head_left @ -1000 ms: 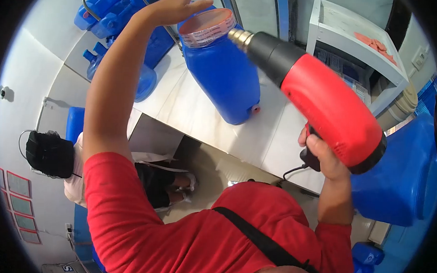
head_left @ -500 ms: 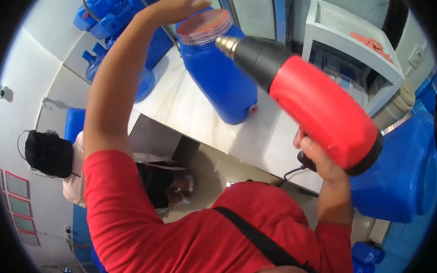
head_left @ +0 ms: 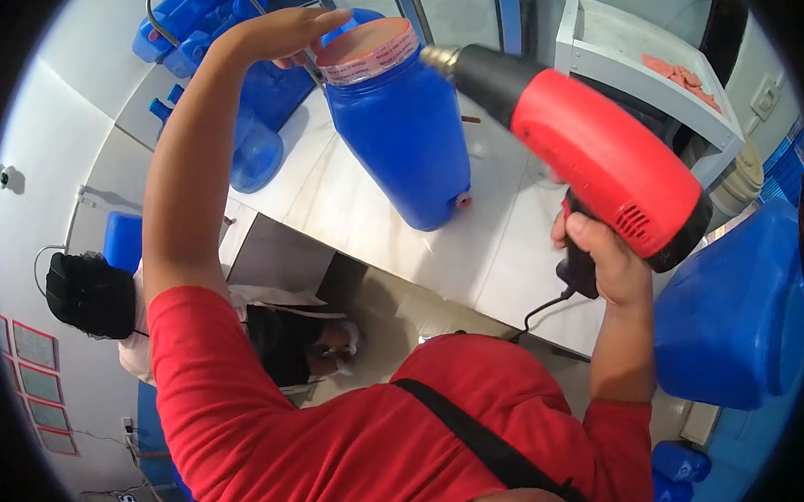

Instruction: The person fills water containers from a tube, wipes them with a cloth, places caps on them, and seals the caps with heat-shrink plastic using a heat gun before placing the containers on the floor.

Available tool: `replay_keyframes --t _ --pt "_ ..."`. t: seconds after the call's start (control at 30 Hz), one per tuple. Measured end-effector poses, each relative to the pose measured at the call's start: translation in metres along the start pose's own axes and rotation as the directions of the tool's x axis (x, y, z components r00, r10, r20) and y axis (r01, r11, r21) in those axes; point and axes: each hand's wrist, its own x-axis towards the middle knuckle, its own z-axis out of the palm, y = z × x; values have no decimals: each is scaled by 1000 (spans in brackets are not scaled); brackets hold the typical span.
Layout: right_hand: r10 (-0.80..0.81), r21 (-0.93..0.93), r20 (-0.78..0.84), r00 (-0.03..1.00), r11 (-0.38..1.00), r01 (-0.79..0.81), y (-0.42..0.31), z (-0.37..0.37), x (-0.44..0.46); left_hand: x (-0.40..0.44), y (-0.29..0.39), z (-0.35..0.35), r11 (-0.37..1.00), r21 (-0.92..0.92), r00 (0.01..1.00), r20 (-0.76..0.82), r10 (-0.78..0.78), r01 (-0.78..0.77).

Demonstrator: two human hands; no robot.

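Observation:
A tall blue container [head_left: 403, 145] stands on the white tiled counter [head_left: 329, 192], with an orange-topped cap [head_left: 368, 53] wrapped in a printed clear band. A small spigot shows low on its side. My left hand [head_left: 292, 32] is beside the cap, fingers extended and apart, holding nothing; whether it touches the container is unclear. In my right hand [head_left: 601, 248] is the grip of a red and black heat gun [head_left: 607, 155]. Its metal nozzle points at the banded cap from the right, a small gap away. A black cord hangs from the grip.
Blue and clear water jugs [head_left: 257, 154] stand at the back left. A white shelf [head_left: 644, 74] with pink cloth-like pieces is at the back right, and a big blue container [head_left: 732, 319] below it. Another person [head_left: 94, 295] in a black hair cover is at the left.
My left hand has moved down and left around the cap. The heat gun swung left, then back right, and its nozzle is now slightly higher. The container has shifted slightly left in view.

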Motion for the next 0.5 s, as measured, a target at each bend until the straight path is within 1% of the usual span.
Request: replay_keyframes --t 0.03,0.07,0.1,0.13,0.2,0.23,0.27,0.3,0.33,0.4,0.43,0.47,0.5 --pt "-3 -3 0 1000 1000 3 0 1 -1 1 8 0 999 -47 1000 9 -1 1" --pt "-76 -67 25 997 995 78 -1 4 -4 3 16 0 996 -92 1000 19 -1 3" --pt "-147 -127 54 988 980 153 -1 6 -6 7 24 1 996 -93 1000 18 0 2" --pt "-148 -127 54 987 980 154 -2 5 -6 10 32 2 995 -100 998 50 29 -24" --pt "-54 44 -74 996 997 57 -6 4 -6 16 46 5 992 -110 995 77 63 -54" --pt "-115 52 -93 989 991 121 -9 -1 3 20 54 9 964 -131 971 33 237 -231" --pt "-177 59 -111 978 981 184 -12 -6 11 22 61 13 903 -144 914 -15 406 -404" --pt "-177 102 -169 970 975 196 -16 -9 18 21 66 15 899 -148 910 -16 414 -411" --pt "-176 144 -226 958 967 212 -21 -13 27 20 73 17 844 -330 884 55 464 -422" --pt "-157 174 -234 960 964 200 -36 -30 46 20 85 15 666 -656 794 165 585 -354" --pt "-164 96 -268 949 976 196 -45 -38 57 21 83 12 624 -688 740 188 646 -370" --pt "-133 -33 -267 954 991 129 -53 -54 72 22 80 9 581 -722 680 210 702 -377" --pt "-124 -162 -299 946 984 77 -58 -69 89 13 79 19 609 -558 760 -60 647 -563"
